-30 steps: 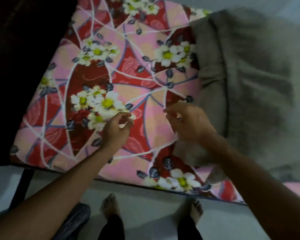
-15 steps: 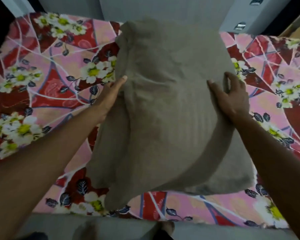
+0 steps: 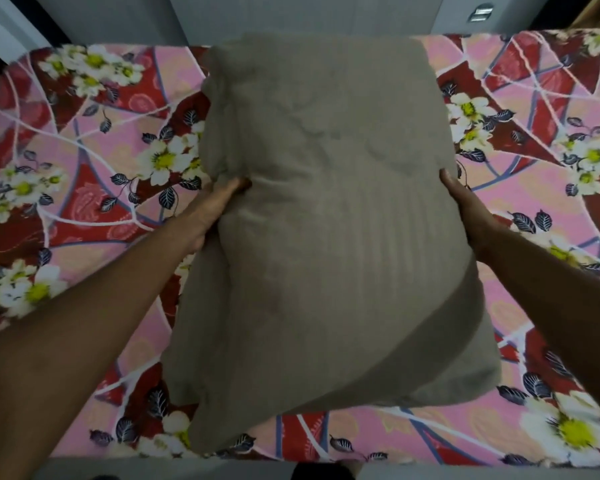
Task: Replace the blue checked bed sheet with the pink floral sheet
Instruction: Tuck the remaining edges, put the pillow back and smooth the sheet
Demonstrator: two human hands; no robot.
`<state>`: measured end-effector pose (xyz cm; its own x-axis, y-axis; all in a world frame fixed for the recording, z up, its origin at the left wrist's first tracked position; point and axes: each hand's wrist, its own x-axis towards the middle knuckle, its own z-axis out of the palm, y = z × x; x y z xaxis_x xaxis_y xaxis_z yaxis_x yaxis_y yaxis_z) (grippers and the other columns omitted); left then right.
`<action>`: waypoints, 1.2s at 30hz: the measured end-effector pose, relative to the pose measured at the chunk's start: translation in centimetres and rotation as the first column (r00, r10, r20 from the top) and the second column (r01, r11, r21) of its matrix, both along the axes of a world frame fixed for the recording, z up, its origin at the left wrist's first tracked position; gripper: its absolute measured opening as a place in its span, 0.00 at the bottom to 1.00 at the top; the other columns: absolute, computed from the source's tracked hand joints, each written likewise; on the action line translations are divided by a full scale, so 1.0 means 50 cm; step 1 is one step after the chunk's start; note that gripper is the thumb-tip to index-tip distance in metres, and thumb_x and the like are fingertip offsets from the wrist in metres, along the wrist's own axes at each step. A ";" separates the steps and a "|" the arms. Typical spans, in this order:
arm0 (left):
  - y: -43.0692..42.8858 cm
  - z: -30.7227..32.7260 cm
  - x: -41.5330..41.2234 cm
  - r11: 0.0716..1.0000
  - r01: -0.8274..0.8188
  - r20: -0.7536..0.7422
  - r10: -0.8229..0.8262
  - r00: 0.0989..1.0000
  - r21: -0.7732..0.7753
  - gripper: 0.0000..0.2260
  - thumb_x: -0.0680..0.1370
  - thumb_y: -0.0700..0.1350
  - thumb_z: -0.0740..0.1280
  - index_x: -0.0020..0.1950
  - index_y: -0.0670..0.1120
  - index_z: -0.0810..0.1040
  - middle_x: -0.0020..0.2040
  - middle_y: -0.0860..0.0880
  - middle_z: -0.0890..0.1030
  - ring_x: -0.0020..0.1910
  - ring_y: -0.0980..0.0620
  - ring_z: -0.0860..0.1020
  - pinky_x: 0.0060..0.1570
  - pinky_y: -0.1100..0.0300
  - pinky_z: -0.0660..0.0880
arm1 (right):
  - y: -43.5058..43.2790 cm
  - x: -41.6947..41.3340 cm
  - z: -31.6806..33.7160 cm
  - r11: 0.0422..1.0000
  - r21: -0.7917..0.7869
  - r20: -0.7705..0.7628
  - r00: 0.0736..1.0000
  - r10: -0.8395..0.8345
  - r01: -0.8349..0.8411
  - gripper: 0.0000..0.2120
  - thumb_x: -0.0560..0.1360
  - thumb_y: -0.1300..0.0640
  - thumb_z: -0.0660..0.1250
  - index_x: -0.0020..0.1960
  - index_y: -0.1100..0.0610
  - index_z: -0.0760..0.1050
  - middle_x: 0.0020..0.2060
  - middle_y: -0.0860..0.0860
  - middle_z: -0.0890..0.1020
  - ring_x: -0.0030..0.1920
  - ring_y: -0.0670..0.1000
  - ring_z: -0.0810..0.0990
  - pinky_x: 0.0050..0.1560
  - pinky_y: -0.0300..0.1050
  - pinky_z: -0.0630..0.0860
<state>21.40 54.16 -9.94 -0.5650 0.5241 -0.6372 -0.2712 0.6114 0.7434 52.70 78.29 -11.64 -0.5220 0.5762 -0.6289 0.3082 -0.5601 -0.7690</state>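
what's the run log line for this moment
stage: pillow handling | left hand: grips pillow left edge | right hand: holds right edge | pink floral sheet: spread beneath pillow

One pillow [image 3: 326,220] — one pink floral sheet [image 3: 84,216]

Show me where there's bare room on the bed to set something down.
Open pink floral sheet lies left of the left hand and right of the right hand. The middle is crowded: both hands hold the grey pillow over it.
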 end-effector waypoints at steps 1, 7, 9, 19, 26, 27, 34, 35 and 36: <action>-0.002 -0.007 -0.001 1.000 -0.003 -0.032 0.003 0.999 -0.002 0.46 0.61 0.70 0.74 0.76 0.55 0.67 0.65 0.53 0.77 0.60 0.51 0.76 0.57 0.54 0.73 | -0.003 -0.007 0.002 1.000 -0.003 0.000 1.000 -0.011 0.011 0.19 0.81 0.39 0.58 0.60 0.50 0.79 0.46 0.47 0.88 0.46 0.47 0.86 0.40 0.39 0.82; -0.005 -0.039 -0.013 0.999 -0.032 -0.068 0.033 0.997 0.014 0.41 0.67 0.65 0.72 0.77 0.53 0.65 0.68 0.49 0.76 0.61 0.45 0.76 0.60 0.47 0.73 | -0.008 -0.038 0.008 0.999 -0.045 -0.080 0.997 -0.013 0.009 0.14 0.81 0.44 0.59 0.56 0.51 0.78 0.42 0.47 0.88 0.41 0.46 0.87 0.39 0.40 0.81; 0.003 -0.045 -0.015 0.997 -0.079 -0.111 0.077 0.991 -0.016 0.32 0.75 0.60 0.69 0.76 0.51 0.67 0.68 0.48 0.75 0.58 0.44 0.76 0.55 0.49 0.71 | -0.007 -0.044 0.007 0.998 -0.063 -0.120 0.992 -0.026 0.019 0.12 0.81 0.47 0.60 0.56 0.52 0.78 0.43 0.48 0.88 0.42 0.47 0.87 0.43 0.43 0.81; 0.032 0.066 0.071 0.985 -0.121 -0.216 0.145 0.966 0.119 0.26 0.71 0.57 0.72 0.70 0.56 0.75 0.62 0.51 0.80 0.58 0.45 0.79 0.54 0.50 0.76 | 0.041 0.009 0.076 0.992 -0.118 -0.272 0.962 0.012 -0.045 0.36 0.50 0.49 0.85 0.55 0.56 0.80 0.44 0.52 0.87 0.42 0.52 0.87 0.37 0.43 0.82; 0.185 0.149 0.266 0.951 -0.133 -0.096 0.165 0.982 0.279 0.17 0.71 0.51 0.74 0.60 0.56 0.81 0.55 0.50 0.85 0.52 0.48 0.84 0.56 0.49 0.78 | 0.199 0.202 0.176 1.000 0.002 -0.339 0.940 -0.021 0.023 0.07 0.64 0.49 0.75 0.39 0.51 0.88 0.40 0.50 0.87 0.39 0.50 0.86 0.40 0.43 0.82; 0.216 0.153 0.296 0.945 -0.133 -0.067 0.160 0.985 0.300 0.15 0.71 0.50 0.73 0.58 0.55 0.82 0.54 0.49 0.85 0.51 0.48 0.84 0.55 0.50 0.79 | 0.227 0.238 0.200 0.999 0.015 -0.319 0.947 -0.043 0.050 0.12 0.60 0.47 0.79 0.41 0.52 0.88 0.40 0.51 0.87 0.39 0.50 0.86 0.41 0.44 0.82; 0.481 0.149 0.569 0.909 -0.103 0.262 -0.007 0.965 0.403 0.18 0.70 0.45 0.71 0.60 0.48 0.82 0.59 0.40 0.83 0.57 0.40 0.82 0.58 0.46 0.78 | 0.441 0.548 0.287 0.965 0.145 -0.218 0.958 -0.185 0.219 0.23 0.82 0.56 0.58 0.37 0.52 0.87 0.33 0.47 0.86 0.33 0.46 0.85 0.31 0.37 0.79; 0.514 0.130 0.604 0.919 -0.076 0.269 -0.034 0.963 0.388 0.22 0.69 0.45 0.71 0.63 0.46 0.81 0.59 0.40 0.83 0.57 0.40 0.82 0.58 0.46 0.78 | 0.462 0.590 0.286 0.957 0.166 -0.172 0.962 -0.211 0.240 0.20 0.83 0.56 0.58 0.42 0.53 0.87 0.33 0.47 0.86 0.32 0.45 0.85 0.30 0.36 0.78; 0.545 0.108 0.643 0.927 -0.046 0.268 -0.060 0.961 0.371 0.25 0.68 0.45 0.72 0.66 0.46 0.79 0.59 0.40 0.83 0.56 0.40 0.82 0.57 0.45 0.79 | 0.486 0.634 0.273 0.953 0.185 -0.108 0.969 -0.221 0.238 0.15 0.83 0.55 0.59 0.51 0.54 0.85 0.34 0.46 0.86 0.32 0.45 0.85 0.30 0.36 0.79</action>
